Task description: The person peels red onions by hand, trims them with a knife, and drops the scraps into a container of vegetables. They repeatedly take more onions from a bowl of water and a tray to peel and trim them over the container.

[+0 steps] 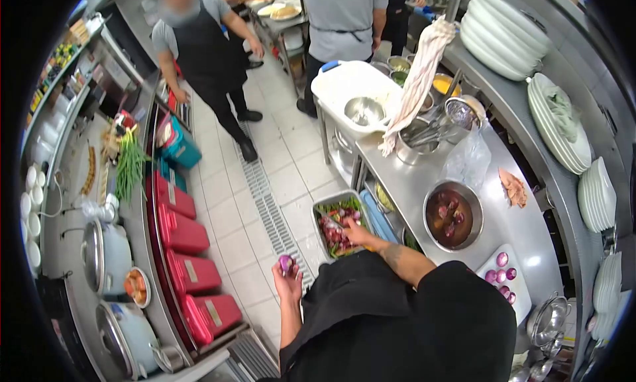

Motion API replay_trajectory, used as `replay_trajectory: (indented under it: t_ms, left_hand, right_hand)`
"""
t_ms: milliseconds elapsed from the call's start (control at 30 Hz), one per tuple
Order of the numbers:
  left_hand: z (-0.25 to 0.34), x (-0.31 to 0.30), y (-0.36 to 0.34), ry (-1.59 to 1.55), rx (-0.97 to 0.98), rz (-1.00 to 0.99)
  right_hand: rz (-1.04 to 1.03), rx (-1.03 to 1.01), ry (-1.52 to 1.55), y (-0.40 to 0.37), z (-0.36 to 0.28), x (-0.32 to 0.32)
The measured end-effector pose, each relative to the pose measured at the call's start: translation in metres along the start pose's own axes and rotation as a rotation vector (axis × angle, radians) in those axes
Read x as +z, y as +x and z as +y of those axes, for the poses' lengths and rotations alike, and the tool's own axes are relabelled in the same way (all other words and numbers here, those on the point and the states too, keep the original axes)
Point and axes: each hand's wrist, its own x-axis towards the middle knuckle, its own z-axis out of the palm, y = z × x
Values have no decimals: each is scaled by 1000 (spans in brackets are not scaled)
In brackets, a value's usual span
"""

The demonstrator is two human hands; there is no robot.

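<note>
My left hand (289,289) is closed around a purple-red onion (287,263), held up over the floor to the left of the bin. My right hand (360,233) reaches over a grey bin (317,233) full of onion skins and green scraps. Its fingers are closed on what looks like a knife (332,224), with the narrow blade pointing left over the scraps. On the steel counter to my right, a metal bowl (430,234) holds onions in brownish water. Several peeled onions (501,276) lie on a white cutting board (485,267).
A striped cloth (424,81) hangs by a white tub (322,91), near a pot of utensils (414,155). Stacked plates (563,127) fill the right shelf. Red bins (182,226) line the left counter. A person in a black apron (205,57) stands ahead; others are farther back.
</note>
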Motion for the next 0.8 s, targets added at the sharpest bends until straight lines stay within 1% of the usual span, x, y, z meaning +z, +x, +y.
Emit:
replay_trajectory:
  t_ms: [33,100,133,167,267,300,333,367,400,467,500,533,567,600,633,667,733,767,800]
  left_hand:
    - [3,1,1,3,9,-27]
    - [7,6,-5,38,10,-20]
    - [8,3,-6,39,15,-44]
    - [10,2,-5,43,10,-39]
    - [14,8,3,99,10,-71]
    - [16,12,1,149,5,-65]
    - [21,22,-5,194,-10,-101]
    - [22,29,-2,223,-23,-162]
    - [23,35,2,253,-39,-222]
    - [24,58,4,344,-32,-325]
    - [21,74,1,404,-35,-382]
    - [16,88,4,461,49,-492]
    - [9,104,6,537,101,-620]
    - [3,133,-13,567,40,-685]
    - [-9,163,-37,649,62,-767]
    - [-29,180,-42,728,77,-852]
    - [-66,229,-80,955,99,-1046]
    - [-83,254,-104,1083,109,-1173]
    - [-102,274,-120,1154,88,-1319]
  right_hand:
    - [16,-50,-53,8,23,8]
    - [-39,66,41,11,33,12]
    - [-28,112,73,2,19,8]
    - [-10,56,39,8,33,13]
    - [74,-25,-175,14,39,17]
    - [97,-31,-166,17,35,13]
    - [43,9,-190,18,32,12]
    - [-14,52,-211,19,29,13]
    - [2,55,-196,21,27,17]
    - [127,195,-147,22,27,23]
    - [210,42,61,8,14,25]
    - [321,-96,283,-6,-3,26]
    - [165,71,349,-14,-9,16]
    - [20,222,445,-21,0,18]
    - [62,213,263,-23,0,26]
    - [77,214,62,-16,17,30]
    - [-29,131,100,-11,48,45]
    - [-34,122,108,-18,46,43]
    - [10,154,154,-31,41,41]
